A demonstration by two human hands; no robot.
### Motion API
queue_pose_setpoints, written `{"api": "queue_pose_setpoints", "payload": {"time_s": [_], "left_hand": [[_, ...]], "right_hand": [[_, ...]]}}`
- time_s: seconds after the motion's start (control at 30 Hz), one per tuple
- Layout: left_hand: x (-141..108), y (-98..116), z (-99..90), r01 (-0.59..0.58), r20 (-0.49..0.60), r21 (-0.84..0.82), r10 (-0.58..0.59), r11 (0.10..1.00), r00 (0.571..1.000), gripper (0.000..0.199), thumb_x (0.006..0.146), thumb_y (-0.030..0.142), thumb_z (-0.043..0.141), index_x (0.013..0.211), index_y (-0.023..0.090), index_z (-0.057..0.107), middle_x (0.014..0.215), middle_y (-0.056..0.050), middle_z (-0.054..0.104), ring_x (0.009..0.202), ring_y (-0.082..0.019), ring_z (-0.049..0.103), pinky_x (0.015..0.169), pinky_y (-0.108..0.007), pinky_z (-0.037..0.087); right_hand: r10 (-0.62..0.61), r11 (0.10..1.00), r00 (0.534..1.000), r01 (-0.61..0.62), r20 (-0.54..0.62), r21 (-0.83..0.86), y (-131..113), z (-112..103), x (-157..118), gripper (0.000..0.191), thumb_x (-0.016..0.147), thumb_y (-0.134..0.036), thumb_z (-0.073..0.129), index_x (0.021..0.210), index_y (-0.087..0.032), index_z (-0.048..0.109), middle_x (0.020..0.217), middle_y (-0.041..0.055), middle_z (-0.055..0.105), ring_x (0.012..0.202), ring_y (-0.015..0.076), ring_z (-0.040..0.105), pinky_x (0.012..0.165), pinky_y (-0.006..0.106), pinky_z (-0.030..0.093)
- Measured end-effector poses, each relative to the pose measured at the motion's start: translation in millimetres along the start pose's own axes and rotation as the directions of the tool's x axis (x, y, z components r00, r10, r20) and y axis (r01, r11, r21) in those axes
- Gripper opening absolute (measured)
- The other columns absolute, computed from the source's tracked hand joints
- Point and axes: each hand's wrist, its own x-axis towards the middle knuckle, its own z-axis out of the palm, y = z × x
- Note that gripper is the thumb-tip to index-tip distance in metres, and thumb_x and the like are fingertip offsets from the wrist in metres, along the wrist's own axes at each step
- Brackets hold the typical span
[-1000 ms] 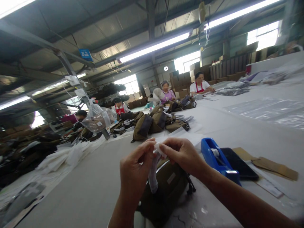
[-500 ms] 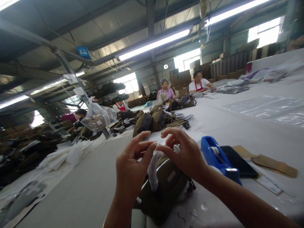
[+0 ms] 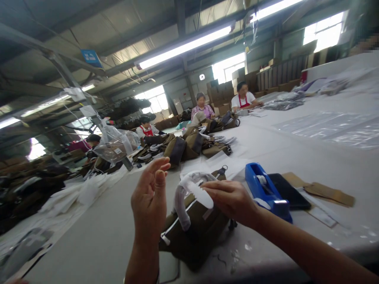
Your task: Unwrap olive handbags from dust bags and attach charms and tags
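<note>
Left hand point(image 3: 150, 194) has drawn off, grip wide — right hand point(image 3: 232, 197), grip narrow, at the curved white wrapping point(image 3: 180, 204).

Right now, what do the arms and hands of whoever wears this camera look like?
They are a person's, not a machine's. The left hand and right hand wear no gloves, and no markings show. The left forearm and right forearm look bare, with no watch in view.

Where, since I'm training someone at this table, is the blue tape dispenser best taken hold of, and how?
Probably across the middle of the blue tape dispenser, from above: its body is long and narrow, and a flat black device lies close along its right side.
</note>
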Motion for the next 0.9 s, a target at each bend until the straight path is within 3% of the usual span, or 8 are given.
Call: {"api": "queue_pose_setpoints", "payload": {"time_s": [0.07, 0.17, 0.3, 0.47, 0.57, 0.7, 0.8, 0.9], "left_hand": [[-3.8, -5.8, 1.0, -0.016, 0.161, 0.252, -0.025, 0.968, 0.987, 0.045, 0.102, 0.051, 0.047, 0.133, 0.023, 0.064, 0.131, -0.01, 0.069, 0.118, -0.024, 0.068, 0.097, -0.035, 0.054], [-10.6, -12.2, 7.7, -0.083, 0.37, 0.437, -0.094, 0.896, 0.924, 0.05, 0.096, 0.056, 0.055, 0.133, 0.024, 0.066, 0.117, -0.007, 0.077, 0.101, -0.025, 0.074, 0.084, -0.031, 0.057], [-14.9, -21.8, 19.6, -0.318, 0.316, 0.487, 0.175, 0.813, 0.932, 0.035, 0.094, 0.042, 0.065, 0.125, 0.026, 0.071, 0.104, -0.003, 0.079, 0.086, -0.02, 0.076, 0.076, -0.024, 0.056], [-12.6, -48.5, 33.5, -0.588, 0.218, 0.459, 0.557, 0.666, 0.801, 0.039, 0.094, 0.018, 0.064, 0.131, 0.028, 0.068, 0.115, -0.005, 0.077, 0.098, -0.021, 0.073, 0.092, -0.028, 0.052], [-9.9, -61.9, 39.8, -0.53, 0.165, 0.485, 0.522, 0.696, 0.837, 0.04, 0.094, 0.016, 0.065, 0.132, 0.028, 0.067, 0.12, -0.006, 0.075, 0.105, -0.023, 0.071, 0.097, -0.032, 0.051], [-14.9, -61.1, 41.6, -0.388, 0.117, 0.573, 0.396, 0.722, 0.911, 0.05, 0.095, 0.019, 0.064, 0.144, 0.024, 0.057, 0.141, -0.012, 0.063, 0.13, -0.03, 0.058, 0.113, -0.045, 0.042], [-34.5, -50.4, 39.0, -0.387, 0.082, 0.598, 0.427, 0.702, 0.901, 0.069, 0.086, 0.015, 0.073, 0.15, 0.022, 0.05, 0.156, -0.014, 0.046, 0.147, -0.037, 0.039, 0.122, -0.056, 0.031], [-66.4, -42.7, 35.6, -0.448, 0.043, 0.575, 0.521, 0.685, 0.853, 0.078, 0.077, 0.004, 0.077, 0.148, 0.026, 0.053, 0.156, -0.009, 0.048, 0.145, -0.037, 0.041, 0.12, -0.056, 0.035]], "right_hand": [[0.177, 0.984, 0.978, -0.175, -0.108, 0.03, 1.9, -9.2, -13.5, 0.026, 0.099, -0.012, 0.055, 0.118, -0.021, 0.071, 0.111, 0.0074, 0.075, 0.095, 0.0174, 0.073, 0.082, 0.027, 0.058], [0.417, 0.903, 0.885, -0.429, -0.209, -0.018, 9.0, -28.2, -33.1, 0.019, 0.099, -0.019, 0.059, 0.111, -0.022, 0.074, 0.103, 0.0049, 0.075, 0.074, 0.0147, 0.071, 0.074, 0.027, 0.059], [0.596, 0.762, 0.782, -0.623, -0.182, -0.177, 21.4, -52.7, -65.6, 0.017, 0.098, -0.025, 0.061, 0.104, -0.021, 0.076, 0.095, 0.0054, 0.076, 0.077, 0.0183, 0.071, 0.079, 0.031, 0.058], [0.705, 0.69, 0.698, -0.634, 0.126, -0.35, 24.4, -55.5, -121.5, 0.023, 0.097, -0.018, 0.056, 0.106, -0.019, 0.076, 0.103, 0.0088, 0.075, 0.092, 0.0219, 0.072, 0.087, 0.033, 0.057], [0.722, 0.676, 0.638, -0.572, 0.266, -0.465, 21.7, -43.5, -148.6, 0.031, 0.091, -0.009, 0.055, 0.109, -0.021, 0.077, 0.105, 0.0089, 0.074, 0.095, 0.0213, 0.071, 0.084, 0.03, 0.056], [0.755, 0.637, 0.589, -0.551, 0.289, -0.539, 21.2, -32.1, -165.4, 0.044, 0.086, -0.001, 0.051, 0.115, -0.023, 0.076, 0.109, 0.0088, 0.071, 0.096, 0.0209, 0.069, 0.077, 0.025, 0.053], [0.775, 0.614, 0.559, -0.554, 0.295, -0.562, 23.4, -30.8, -167.0, 0.035, 0.09, -0.006, 0.051, 0.106, -0.023, 0.077, 0.113, 0.0086, 0.069, 0.093, 0.0209, 0.068, 0.074, 0.025, 0.051], [0.782, 0.609, 0.539, -0.553, 0.313, -0.569, 25.9, -31.3, -165.6, 0.028, 0.092, -0.01, 0.052, 0.093, -0.021, 0.077, 0.116, 0.0089, 0.069, 0.091, 0.0225, 0.068, 0.073, 0.026, 0.05]]}}
